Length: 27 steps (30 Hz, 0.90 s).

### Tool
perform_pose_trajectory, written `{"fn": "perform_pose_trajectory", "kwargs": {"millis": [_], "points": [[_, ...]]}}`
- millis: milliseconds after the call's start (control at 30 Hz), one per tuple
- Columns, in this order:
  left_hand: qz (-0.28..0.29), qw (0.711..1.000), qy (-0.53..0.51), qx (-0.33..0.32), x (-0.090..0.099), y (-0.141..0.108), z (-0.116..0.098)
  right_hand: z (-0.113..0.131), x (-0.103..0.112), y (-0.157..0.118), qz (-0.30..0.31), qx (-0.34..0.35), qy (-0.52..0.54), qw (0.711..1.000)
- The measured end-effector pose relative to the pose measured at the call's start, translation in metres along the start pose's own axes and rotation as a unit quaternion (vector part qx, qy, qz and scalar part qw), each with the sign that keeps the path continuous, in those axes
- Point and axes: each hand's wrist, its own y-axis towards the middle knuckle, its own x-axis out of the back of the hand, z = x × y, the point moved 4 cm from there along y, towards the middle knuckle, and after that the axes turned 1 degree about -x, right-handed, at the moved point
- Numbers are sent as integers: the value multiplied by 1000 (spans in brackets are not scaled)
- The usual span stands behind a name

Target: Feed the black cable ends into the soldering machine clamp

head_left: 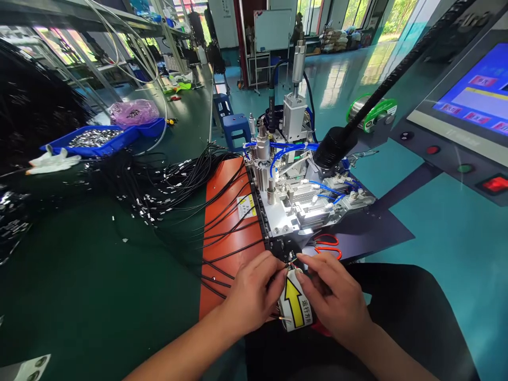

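My left hand is closed in a pinch on the end of a thin black cable, mostly hidden by the fingers. Facing it, my right hand pinches at the fine wires of the same cable end. Both sets of fingertips nearly meet at the front edge of the machine, just above a white label with a yellow arrow. Several black cables lie across the orange cover left of the hands. The metal machine with blue air tubes stands directly beyond them.
Red-handled scissors lie right of the machine's front. A heap of cables covers the green table. Behind it are a blue tray of metal parts and a white glove. A control screen and a solder spool stand right.
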Motion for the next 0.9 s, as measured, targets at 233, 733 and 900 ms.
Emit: {"fn": "perform_pose_trajectory", "kwargs": {"millis": [233,733,900], "points": [[-5,1000,1,11,1,1,1,0,-2,-8,-7,63,-58,996],[0,1000,5,4,0,1,1,-11,13,26,49,-197,94,975],[11,1000,8,-1,-2,0,3,-10,5,47,177,-214,168,946]]}}
